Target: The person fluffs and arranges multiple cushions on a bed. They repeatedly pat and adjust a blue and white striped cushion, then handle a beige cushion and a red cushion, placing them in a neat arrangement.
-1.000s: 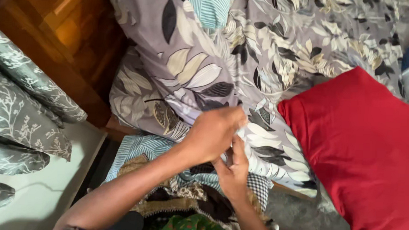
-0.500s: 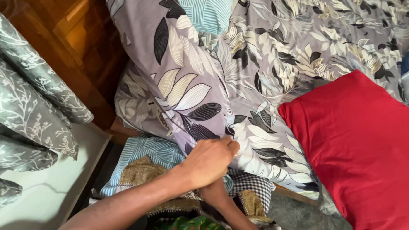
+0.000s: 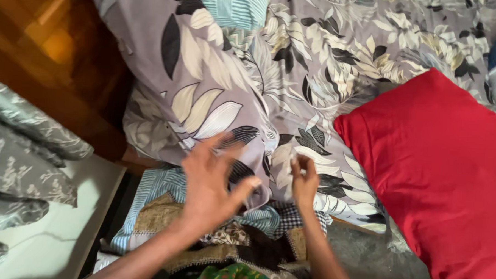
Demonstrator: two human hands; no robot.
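Left hand (image 3: 211,182): fingers spread wide, nothing held, hovered over lower edge of leaf-print cover (image 3: 233,100); right hand (image 3: 304,180): fingers curled, tips pinched near cover edge, grip on cloth uncertain; cover draped down over folded fabric pile (image 3: 201,226); red pillow (image 3: 439,173) just beside, right. Risk: unheld edge could slump onto pile, since left hand was off it. Half second earlier: left hand was fisted on edge, right hidden beneath; since opened, parted.

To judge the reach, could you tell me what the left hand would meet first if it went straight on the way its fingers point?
Most likely the leaf-print sheet: the left hand points up at it with fingers spread, though depth is unclear.
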